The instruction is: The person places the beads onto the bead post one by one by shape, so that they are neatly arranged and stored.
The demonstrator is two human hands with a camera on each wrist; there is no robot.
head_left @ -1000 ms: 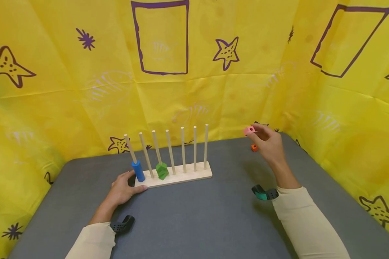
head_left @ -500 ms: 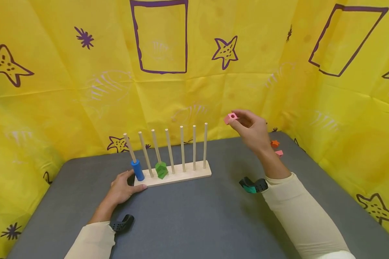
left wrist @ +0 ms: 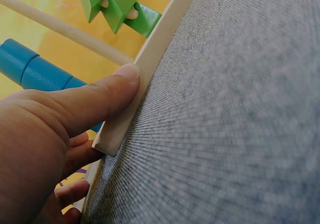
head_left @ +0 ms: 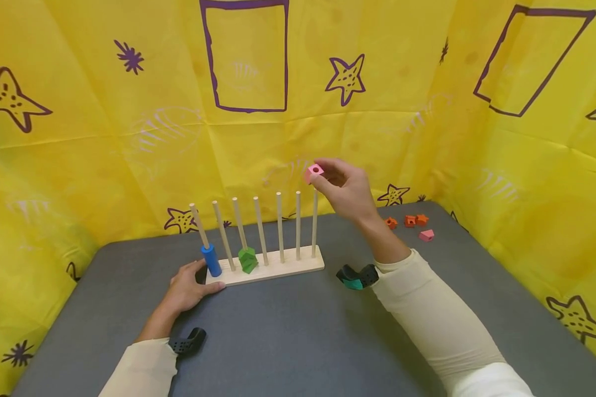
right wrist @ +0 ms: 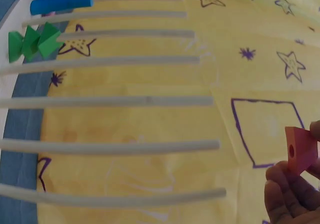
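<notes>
My right hand (head_left: 351, 190) pinches a pink block (head_left: 312, 175) with a hole through it. It is raised by the top of the rightmost peg of a wooden peg board (head_left: 298, 268). In the right wrist view the block (right wrist: 301, 154) sits between thumb and fingertips, apart from the pegs. My left hand (head_left: 186, 289) grips the board's left end, thumb along the front edge. Stacked blue cylinders (head_left: 211, 261) are on the leftmost peg, close to that hand. Green triangular blocks (head_left: 248, 261) are threaded on the third peg from the left; the other pegs are bare.
Orange blocks (head_left: 409, 221) and another pink block (head_left: 426, 235) lie at the back right of the grey table (head_left: 278, 336). A yellow cloth (head_left: 179, 160) with purple drawings hangs behind and along the sides.
My right hand has carried the pink block leftward and somewhat upward, from the table's right side to the rightmost peg. The loose blocks behind it have come into sight. My left hand stays put.
</notes>
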